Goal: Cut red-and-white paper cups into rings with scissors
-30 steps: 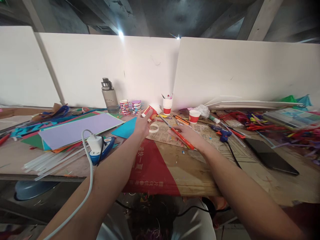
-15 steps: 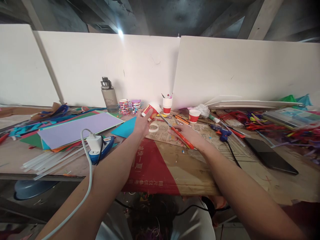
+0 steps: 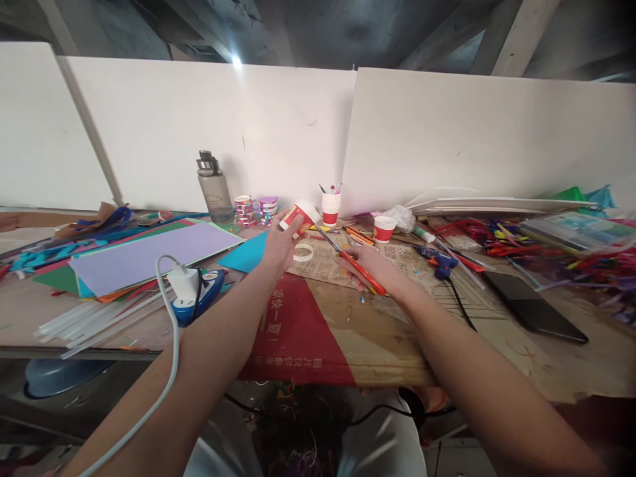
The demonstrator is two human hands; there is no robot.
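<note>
My left hand (image 3: 279, 246) is closed round a red and white paper cup (image 3: 299, 218), which is tilted with its rim toward the upper right. In my right hand (image 3: 370, 264) is a pair of scissors (image 3: 354, 262) with orange-red handles. Their blades point up and left and reach the cup's rim; I cannot tell whether they cut into it. Below the cup a roll of white tape (image 3: 303, 252) lies on the cardboard. Another paper cup (image 3: 384, 229) stands to the right, and a stack of cups (image 3: 330, 209) with pens in it stands behind.
Coloured paper sheets (image 3: 156, 255), a power strip (image 3: 211, 289) with a white cable, and clear glue sticks (image 3: 94, 321) are at left. A bottle (image 3: 214, 192) and two decorated cups (image 3: 268, 211) stand behind. At right lie a blue glue gun (image 3: 442, 263) and a black phone (image 3: 534, 306).
The view has shifted slightly, so everything appears a little further left. Both hands keep their hold on the cup and the scissors, with hardly any other movement.
</note>
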